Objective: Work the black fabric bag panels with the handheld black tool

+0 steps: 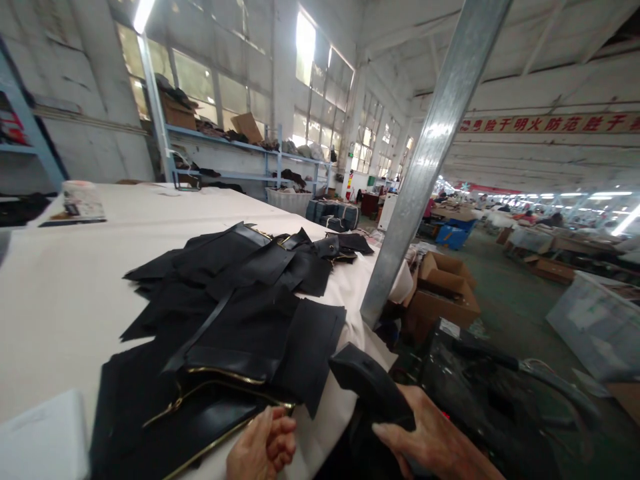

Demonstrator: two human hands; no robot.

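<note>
My left hand [263, 445] is at the bottom centre, its fingers curled in. It lies against the near edge of a black zippered fabric piece [235, 360] with gold zipper teeth; whether anything is pinched in the fingers is hidden. My right hand [425, 430], lower right, is wrapped around a thick black curved handle [373, 380]. The handle's lower part runs out of sight, so I cannot tell what it belongs to. Beyond my hands, a heap of black cut pieces [200, 267], some with gold zippers, spreads over the white-covered table [45, 287].
A slanted metal post [420, 160] rises at the table's right edge. Beside it stand open cardboard boxes [445, 293] and a dark machine-like object [480, 393]. A white block-like object [45, 440] sits at the near left. Blue shelves [225, 137] line the wall.
</note>
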